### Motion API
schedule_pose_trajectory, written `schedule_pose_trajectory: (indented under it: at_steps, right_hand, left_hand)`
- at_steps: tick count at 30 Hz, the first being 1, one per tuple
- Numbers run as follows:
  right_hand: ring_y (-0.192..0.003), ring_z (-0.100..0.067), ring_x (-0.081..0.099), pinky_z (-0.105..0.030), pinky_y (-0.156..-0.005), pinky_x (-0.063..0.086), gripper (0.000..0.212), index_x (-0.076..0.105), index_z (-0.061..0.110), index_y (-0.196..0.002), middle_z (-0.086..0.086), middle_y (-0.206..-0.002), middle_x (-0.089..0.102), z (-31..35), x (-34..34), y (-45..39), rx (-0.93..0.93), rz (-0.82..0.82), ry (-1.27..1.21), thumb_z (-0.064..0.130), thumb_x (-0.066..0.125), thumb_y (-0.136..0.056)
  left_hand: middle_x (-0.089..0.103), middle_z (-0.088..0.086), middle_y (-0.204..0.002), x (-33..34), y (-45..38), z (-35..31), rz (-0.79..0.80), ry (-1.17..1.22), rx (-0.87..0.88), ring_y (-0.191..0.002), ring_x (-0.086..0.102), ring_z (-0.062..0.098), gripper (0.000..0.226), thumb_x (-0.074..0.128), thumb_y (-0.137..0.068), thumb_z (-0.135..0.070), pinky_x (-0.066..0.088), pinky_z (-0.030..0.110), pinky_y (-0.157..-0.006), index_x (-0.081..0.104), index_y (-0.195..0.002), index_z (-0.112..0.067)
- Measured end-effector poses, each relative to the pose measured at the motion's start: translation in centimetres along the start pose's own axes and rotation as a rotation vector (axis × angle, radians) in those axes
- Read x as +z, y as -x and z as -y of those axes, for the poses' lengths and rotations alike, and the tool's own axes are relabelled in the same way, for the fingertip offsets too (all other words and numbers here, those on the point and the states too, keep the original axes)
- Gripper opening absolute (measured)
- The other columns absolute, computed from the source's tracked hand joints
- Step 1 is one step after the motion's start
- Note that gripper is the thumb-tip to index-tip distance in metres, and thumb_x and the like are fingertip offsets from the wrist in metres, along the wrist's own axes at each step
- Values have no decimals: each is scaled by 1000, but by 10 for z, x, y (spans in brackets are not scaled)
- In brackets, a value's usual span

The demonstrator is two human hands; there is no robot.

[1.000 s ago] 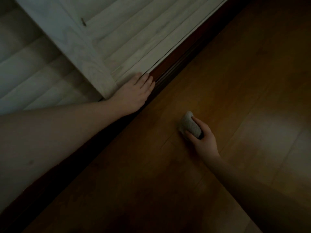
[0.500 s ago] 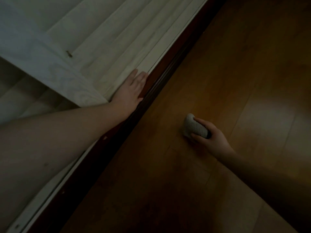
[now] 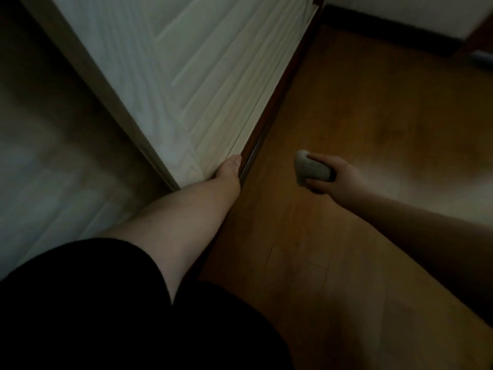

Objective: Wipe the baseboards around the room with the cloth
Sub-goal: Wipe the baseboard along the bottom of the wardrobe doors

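A dark brown baseboard (image 3: 277, 102) runs along the foot of a white slatted panel (image 3: 213, 84), from the middle of the head view to the upper right. My left hand (image 3: 229, 169) rests flat against the panel's lower edge, fingers straight and touching the top of the baseboard. My right hand (image 3: 336, 174) grips a balled-up grey cloth (image 3: 309, 169) just above the wooden floor (image 3: 373, 129), a hand's width to the right of the baseboard and apart from it.
A pale wooden frame post (image 3: 106, 89) crosses the panel diagonally at the left. More dark baseboard (image 3: 386, 25) runs under a white wall at the top right. My black sleeve and clothing (image 3: 93, 316) fill the bottom left. The scene is dim.
The view has swung and risen, showing more floor, the far wall and my black sleeve. My left hand stays on the panel edge; my right hand keeps the cloth near the floor.
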State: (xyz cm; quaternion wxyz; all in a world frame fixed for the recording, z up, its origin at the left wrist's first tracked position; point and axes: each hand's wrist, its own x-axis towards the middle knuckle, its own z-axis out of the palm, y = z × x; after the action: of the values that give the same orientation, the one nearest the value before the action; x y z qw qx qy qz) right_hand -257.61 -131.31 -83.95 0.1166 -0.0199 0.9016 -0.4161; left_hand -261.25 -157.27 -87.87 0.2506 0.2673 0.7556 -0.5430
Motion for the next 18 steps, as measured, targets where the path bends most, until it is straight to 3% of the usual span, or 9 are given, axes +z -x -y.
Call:
schedule_pose_trajectory:
  at_steps: [5,9,14,18]
  right_hand:
    - [-114,-18,57,-35,-88,57,61,51,32,-139,3,-131,52,4,36,28,123,-191,-101,23,76,-84]
    - [-116,-15,52,-39,-94,55,60,50,30,-140,10,-126,48,2,80,-9,86,-190,-203,19,73,-86]
    - [-118,-13,50,-42,-98,53,62,47,29,-142,6,-132,48,-27,127,-47,137,-282,-359,19,72,-87]
    - [-130,-19,47,-34,-106,44,73,34,25,-151,0,-147,45,-57,152,-71,250,-280,-410,21,71,-88]
  left_hand:
    - [-9,16,-164,1,3,3,-30,-63,7,-151,-11,34,85,35,-98,-58,-7,47,-122,-7,-156,-12]
    - [-11,16,-164,4,-11,-3,-21,-101,-22,-150,-13,34,87,37,-98,-57,-9,47,-121,-6,-156,-10]
    - [-14,19,-162,8,-21,-9,-14,-89,-66,-150,-15,35,86,39,-99,-52,-11,48,-119,-8,-155,-5]
    - [-17,23,-161,4,-29,-11,7,-74,-48,-149,-16,35,84,31,-101,-53,-11,47,-120,-9,-153,0]
